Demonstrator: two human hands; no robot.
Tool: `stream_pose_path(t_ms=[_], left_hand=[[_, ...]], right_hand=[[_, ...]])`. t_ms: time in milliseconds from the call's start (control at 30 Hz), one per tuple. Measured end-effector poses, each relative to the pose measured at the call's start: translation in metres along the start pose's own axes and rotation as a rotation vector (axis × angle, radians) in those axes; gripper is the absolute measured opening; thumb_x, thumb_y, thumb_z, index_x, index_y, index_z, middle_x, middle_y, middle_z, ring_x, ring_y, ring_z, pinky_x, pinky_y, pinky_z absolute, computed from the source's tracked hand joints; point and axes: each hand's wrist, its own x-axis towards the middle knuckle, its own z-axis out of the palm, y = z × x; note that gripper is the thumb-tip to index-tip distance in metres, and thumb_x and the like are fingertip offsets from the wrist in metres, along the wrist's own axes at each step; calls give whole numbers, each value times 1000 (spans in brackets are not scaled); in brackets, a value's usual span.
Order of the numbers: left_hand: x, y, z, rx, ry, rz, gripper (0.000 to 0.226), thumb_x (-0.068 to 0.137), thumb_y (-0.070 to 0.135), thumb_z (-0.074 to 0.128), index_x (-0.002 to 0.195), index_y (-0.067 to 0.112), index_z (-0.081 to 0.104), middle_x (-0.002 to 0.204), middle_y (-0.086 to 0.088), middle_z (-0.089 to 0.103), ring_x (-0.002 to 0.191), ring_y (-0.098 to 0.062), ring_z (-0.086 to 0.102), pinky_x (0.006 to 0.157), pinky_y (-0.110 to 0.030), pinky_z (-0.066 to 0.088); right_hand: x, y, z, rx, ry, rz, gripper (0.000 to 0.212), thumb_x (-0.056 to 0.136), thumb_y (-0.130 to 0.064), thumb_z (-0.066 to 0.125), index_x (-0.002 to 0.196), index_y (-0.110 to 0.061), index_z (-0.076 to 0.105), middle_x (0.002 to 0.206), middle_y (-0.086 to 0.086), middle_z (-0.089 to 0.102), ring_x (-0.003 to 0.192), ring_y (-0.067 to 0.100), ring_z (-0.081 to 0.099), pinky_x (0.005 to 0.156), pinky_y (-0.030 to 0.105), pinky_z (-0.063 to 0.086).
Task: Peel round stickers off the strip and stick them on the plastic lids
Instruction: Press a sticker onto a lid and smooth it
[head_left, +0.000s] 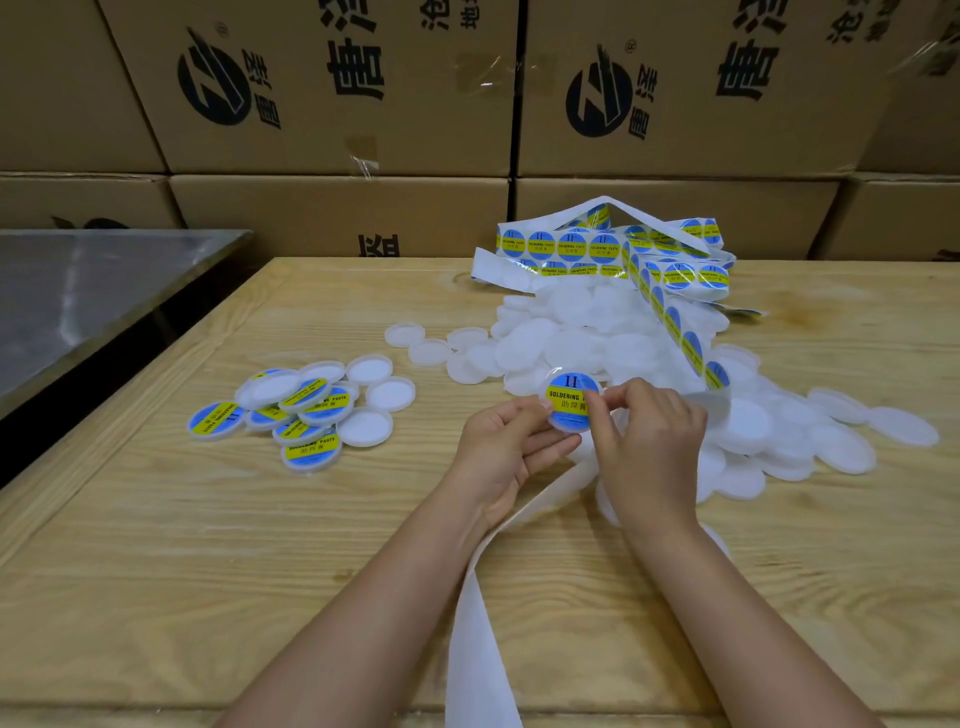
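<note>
2 hands, frame ctr: L hand grips lid, R hand pinches its rim; smooth sticker ctr outward.

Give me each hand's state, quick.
Left hand: holds the stickered lid.
Right hand: pinches that lid's right edge.

Brown cardboard boxes are standing stacked in rows behind a pale wooden tabletop (black logos and characters printed on their faces, clear tape patches catching light), while a grey metal surface is lying along the tabletop's left edge.
</note>
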Motion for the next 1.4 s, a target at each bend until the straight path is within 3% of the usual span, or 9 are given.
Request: stream_pose_path(t_ms=[333, 400, 500, 633, 733, 933, 1100, 1233, 1400], left_hand=[[-1, 1, 2, -51, -3, -7, 11, 90, 3, 56, 91, -6, 63, 80, -17, 72, 76, -23, 72, 64, -26, 57], [-2, 1, 1, -58, -16, -10, 13, 90, 3, 56, 95, -7, 61, 82, -17, 72, 77, -23, 72, 65, -26, 58], [-3, 0, 0, -53, -18, -23, 13, 91, 3, 54, 95, -7, 61, 82, -16, 72, 76, -23, 72, 65, -27, 58], [-3, 0, 0, -15, -75, -7, 14, 91, 5, 54, 91, -5, 63, 83, -15, 71, 78, -22, 71, 69, -28, 58], [-5, -2, 1, 69, -121, 8, 16, 92, 5, 52, 96, -5, 64, 87, -15, 72, 82, -22, 71, 70, -27, 58], [-5, -6, 2, 111, -63, 61, 26, 89, -1, 55, 110, -15, 54, 84, -21, 67, 70, -21, 69, 65, -27, 58], [-4, -4, -1, 83, -88, 113, 12, 83, 7, 59, 91, -2, 63, 77, -12, 72, 73, -20, 71, 66, -26, 57], [-3, -3, -6, 2, -108, 127, 21, 74, 16, 62, 87, 0, 65, 84, -13, 73, 81, -22, 72, 69, -26, 57], [-2, -1, -7, -41, -95, 79, 21, 75, 16, 61, 89, 1, 65, 84, -12, 72, 76, -18, 71, 66, -25, 57]], right_hand=[[1, -2, 0, 33, 78, -39, 19, 76, -12, 74, 71, 0, 60, 59, 9, 61, 58, 33, 55, 66, 36, 42], [0, -5, -1, 104, 63, 29, 19, 77, -12, 74, 87, 0, 62, 65, 9, 63, 64, 34, 57, 67, 34, 42], [2, -4, 0, 282, -79, 301, 67, 80, -17, 72, 138, -18, 39, 75, -3, 63, 75, 24, 58, 73, 31, 43], [0, -1, -2, 310, -68, 296, 11, 87, -18, 63, 95, -12, 66, 72, -3, 64, 77, 26, 62, 75, 43, 49], [1, -1, -2, 342, -24, 355, 19, 88, -24, 63, 74, -12, 58, 65, -7, 60, 72, 25, 62, 74, 43, 49], [3, -4, -2, 323, -93, 438, 35, 78, -46, 68, 77, -16, 50, 66, -13, 54, 71, 17, 55, 85, 51, 44], [1, -6, -1, 386, -227, 450, 37, 72, -50, 70, 89, -24, 50, 84, -15, 57, 89, 2, 49, 89, 30, 30], [0, -6, -2, 477, -338, 377, 30, 76, -39, 71, 92, -32, 47, 92, -14, 56, 94, 6, 49, 91, 32, 37], [3, -4, -7, 522, -282, 297, 28, 81, -26, 71, 84, -36, 45, 85, -9, 55, 80, -4, 50, 70, 6, 36]])
